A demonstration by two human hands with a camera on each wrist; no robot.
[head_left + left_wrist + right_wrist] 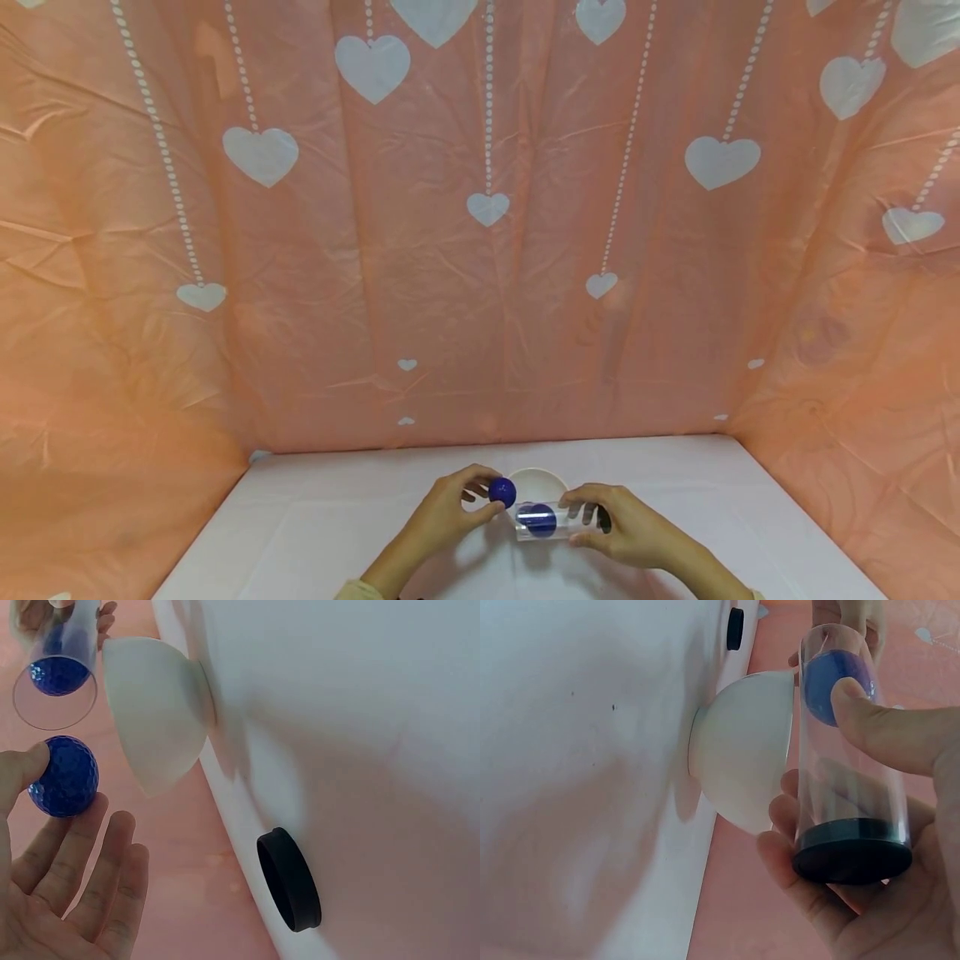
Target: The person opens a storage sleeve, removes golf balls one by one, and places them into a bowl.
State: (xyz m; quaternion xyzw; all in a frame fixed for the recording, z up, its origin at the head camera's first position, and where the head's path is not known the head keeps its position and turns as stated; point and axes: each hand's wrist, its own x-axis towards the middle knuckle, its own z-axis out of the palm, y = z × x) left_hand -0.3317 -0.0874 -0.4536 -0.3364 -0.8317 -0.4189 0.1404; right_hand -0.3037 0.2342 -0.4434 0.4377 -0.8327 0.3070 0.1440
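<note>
Between thumb and fingers, my left hand [454,502] pinches a blue golf ball [66,777] with a dimpled, shiny surface. My right hand [624,527] grips a clear plastic tube [847,776], lying sideways with its uncapped mouth toward the left hand. A black cap [853,859] closes the tube's other end, near the right palm. Another blue ball [539,520] is inside the tube, toward its mouth. The pinched ball is close in front of that mouth. Just behind the tube stands a white bowl [154,705], partly hidden by it in the head view.
A loose black cap [291,881] lies on the white table [330,517], on the left hand's side of the bowl. Orange sheeting [450,292] with white hearts hangs behind the table and along both sides.
</note>
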